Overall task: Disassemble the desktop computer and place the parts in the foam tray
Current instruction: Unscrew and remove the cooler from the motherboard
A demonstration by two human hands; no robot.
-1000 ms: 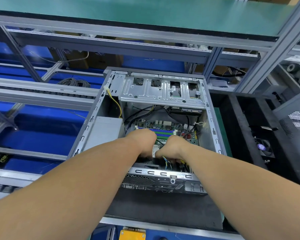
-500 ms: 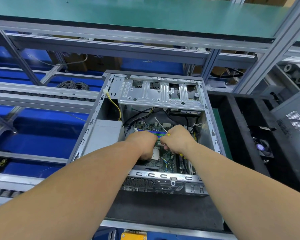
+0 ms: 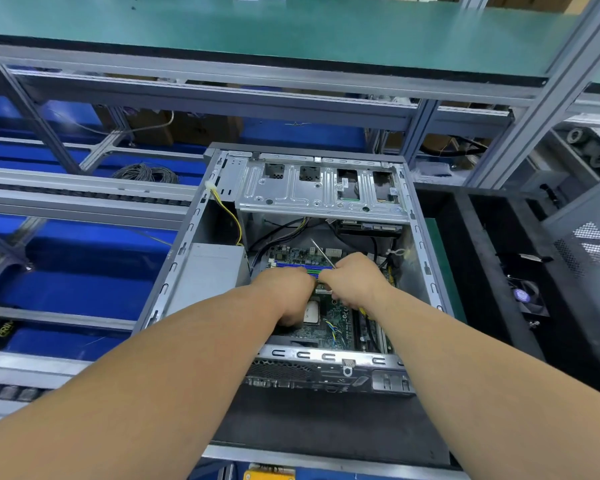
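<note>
From my head camera I look down into the open desktop computer case (image 3: 194,258), which lies on a dark mat with its side panel off. Both my forearms reach into it over the rear port edge. My right hand (image 3: 355,282) is curled round a screwdriver (image 3: 321,253), whose thin metal shaft sticks up and away from me over the motherboard (image 3: 340,323); a bit of yellow handle shows under my wrist. My left hand (image 3: 288,294) is knuckles-up right beside it, fingers bent down toward the board near the CPU socket; I cannot tell whether they grip anything. The two hands nearly touch above the blue and green memory slots (image 3: 291,266). The grey power supply (image 3: 212,271) sits in the case to the left of my hands, and the silver drive cage (image 3: 319,188) spans the far end. The black foam tray (image 3: 465,271) lies just to the right of the case, with a small fan (image 3: 525,296) resting in one compartment.
</note>
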